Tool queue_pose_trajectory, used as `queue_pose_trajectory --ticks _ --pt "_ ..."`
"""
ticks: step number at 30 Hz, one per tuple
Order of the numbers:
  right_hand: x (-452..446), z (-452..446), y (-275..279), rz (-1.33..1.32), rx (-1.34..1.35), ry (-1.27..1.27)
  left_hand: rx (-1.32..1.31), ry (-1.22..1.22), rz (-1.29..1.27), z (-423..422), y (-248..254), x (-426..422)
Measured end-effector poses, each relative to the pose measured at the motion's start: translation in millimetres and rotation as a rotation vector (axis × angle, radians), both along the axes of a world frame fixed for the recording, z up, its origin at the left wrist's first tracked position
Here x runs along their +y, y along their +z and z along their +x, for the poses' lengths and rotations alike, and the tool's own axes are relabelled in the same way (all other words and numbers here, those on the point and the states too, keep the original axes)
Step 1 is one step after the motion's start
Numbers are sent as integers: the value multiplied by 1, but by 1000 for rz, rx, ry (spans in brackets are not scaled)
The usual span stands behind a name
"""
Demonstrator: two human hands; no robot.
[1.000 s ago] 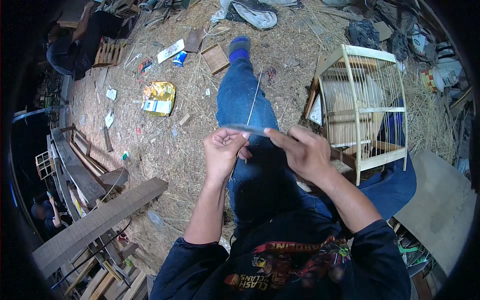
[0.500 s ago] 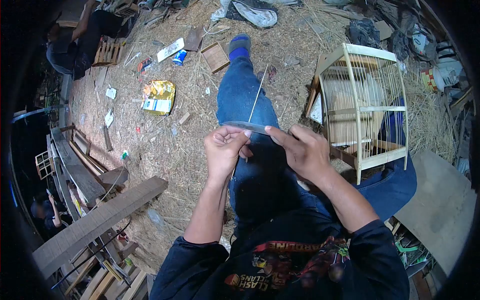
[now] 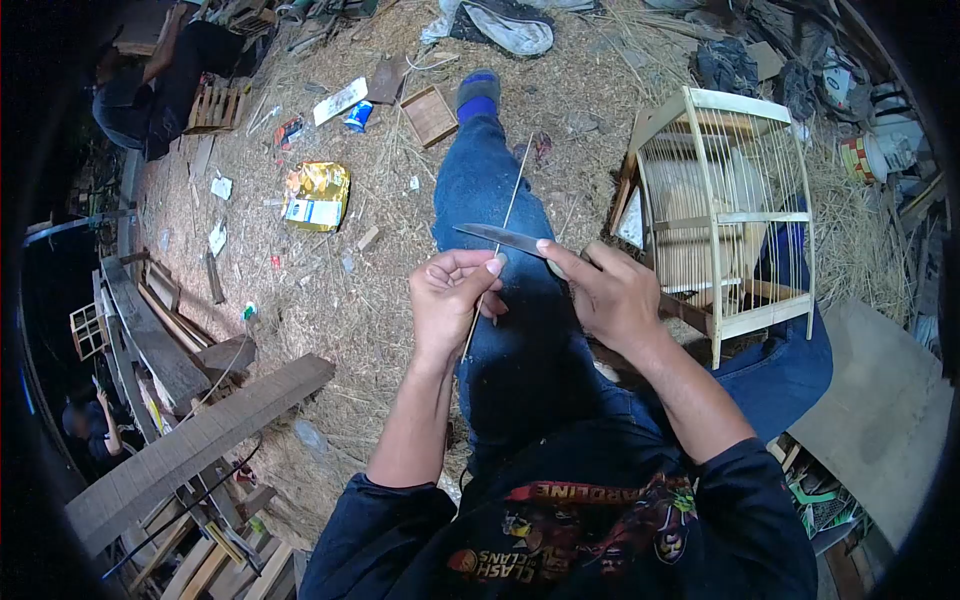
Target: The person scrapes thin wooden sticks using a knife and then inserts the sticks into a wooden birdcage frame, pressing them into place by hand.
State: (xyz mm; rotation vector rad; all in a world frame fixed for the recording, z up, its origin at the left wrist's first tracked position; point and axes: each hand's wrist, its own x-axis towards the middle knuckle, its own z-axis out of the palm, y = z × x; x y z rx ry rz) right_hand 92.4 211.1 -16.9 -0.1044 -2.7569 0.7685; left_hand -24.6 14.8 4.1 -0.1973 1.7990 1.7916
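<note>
On a straw-strewn floor [image 3: 330, 270], a person [image 3: 565, 470] sat with 1 leg [image 3: 478, 205] outstretched in blue jeans, both hands busy above it. The left hand [image 3: 447, 300] pinched a thin, pale stick [image 3: 513, 195] between thumb and fingers; the far length slanted out over the leg and the near part ran back past the hand. The right hand [image 3: 615, 305] had its fingers curled around a knife [image 3: 500, 236], which crossed the stick just beyond the left thumb; whether the 2 touched could not be told. The stick looked light and springy, likely to bend or snap under a hard sideways push, and seemed best held close to the knife, skin off the edge. The knife appeared stiff and smooth, safest gripped at the end the right hand covered. A barred cage [image 3: 760, 218] stood near that hand, limiting its swing; more room lay leftward, short of a wooden beam [image 3: 210, 445].
</note>
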Motion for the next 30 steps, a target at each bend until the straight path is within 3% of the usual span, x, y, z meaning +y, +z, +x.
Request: queue_pose_trajectory --ticks 30 --pt "3 0 10 -85 -2 26 16 -37 25 -1 -6 -6"
